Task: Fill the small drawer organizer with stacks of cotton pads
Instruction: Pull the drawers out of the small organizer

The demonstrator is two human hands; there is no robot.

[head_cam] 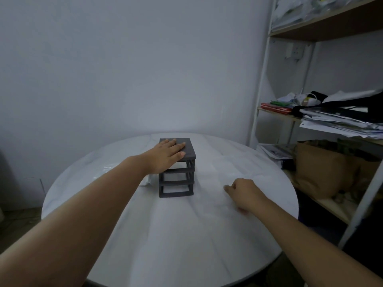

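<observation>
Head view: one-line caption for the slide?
Left hand rests flat atop a small dark grey plastic drawer organizer on a round white table; right hand lies loosely curled on the tabletop beside it.

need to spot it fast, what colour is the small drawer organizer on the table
Dark grey, nearly black. The small drawer organizer shows plainly in the head view against the white table.

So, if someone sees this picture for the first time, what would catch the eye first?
Probably the small dark drawer organizer, standing alone near the middle of the round white table, with its three slots apparently without drawers. Next, the left hand lying flat on its top, and the right hand resting on the table to its right, fingers curled. The cluttered shelf on the right also draws attention.
</observation>
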